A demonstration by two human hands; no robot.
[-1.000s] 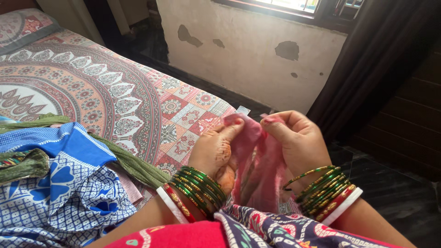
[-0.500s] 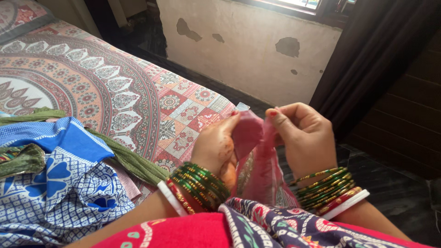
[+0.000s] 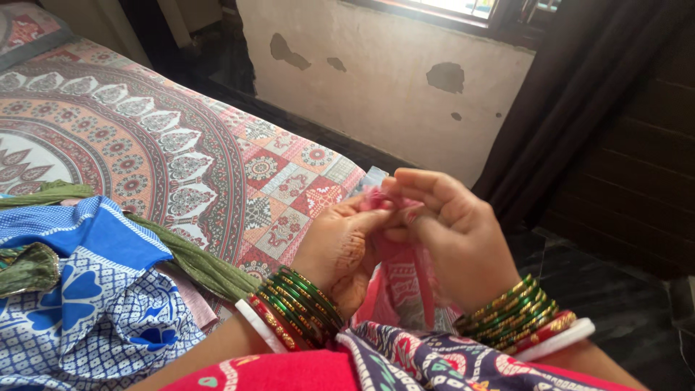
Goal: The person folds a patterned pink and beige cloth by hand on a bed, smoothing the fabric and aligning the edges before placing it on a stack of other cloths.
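Left hand [image 3: 340,242]: fingers pinched on the top edge of the pink cloth [image 3: 405,279], thumb and forefinger meeting the other hand's fingertips; henna pattern on the back of the hand.
Right hand [image 3: 449,232]: fingers curled over and closed on the same upper edge of the pink cloth, touching the left hand.
Pink cloth: held up between both hands above the lap, gathered at the top, the rest hanging down in folds between the wrists; a small white tag [image 3: 371,176] shows just behind the fingertips.
Wrists: stacks of green and gold bangles [image 3: 308,300] on both, each ended by a red and a white one.
Lap: red and dark patterned garment [image 3: 405,362] along the lower edge.
Surface: bed with a printed bedsheet [image 3: 181,159], round medallion motif with patchwork squares at its corner.
On the bed, left: blue and white printed fabric [image 3: 87,304], with an olive green cloth [image 3: 195,261] lying across it.
Room: pale wall [image 3: 384,80] with patches of flaked paint, window above, dark curtain [image 3: 572,94] at right, dark floor [image 3: 622,297].
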